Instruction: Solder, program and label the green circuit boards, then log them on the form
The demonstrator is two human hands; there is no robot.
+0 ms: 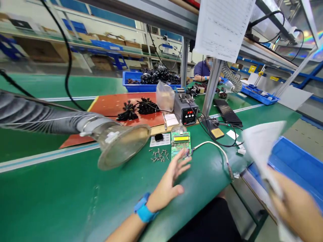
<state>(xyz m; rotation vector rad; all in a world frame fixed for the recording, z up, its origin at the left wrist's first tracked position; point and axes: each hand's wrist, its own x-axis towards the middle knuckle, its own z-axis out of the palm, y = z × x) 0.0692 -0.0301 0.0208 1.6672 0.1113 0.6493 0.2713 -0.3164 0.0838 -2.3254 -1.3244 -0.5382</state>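
Note:
My left hand [169, 179], with a blue band [145, 208] on its wrist, is over the green bench with its fingers spread and holding nothing. Just beyond the fingertips lies a green circuit board [180, 145] with a lit yellow display; a white cable [214, 144] runs from its right side. Small metal parts [158, 155] are scattered left of the board, below a dark object [158, 137] on a printed sheet. On the far right my right hand [294, 198], smeared by motion, grips a white sheet [263, 144] that looks like paper.
A fume extraction hose [123, 143] reaches in from the left. Behind the board stand a soldering station [187, 109] and a plastic bag [165, 97]. Black cable bundles [147, 106] lie on an orange board. A blue bin [297, 161] is at right. Another person [202, 70] sits across.

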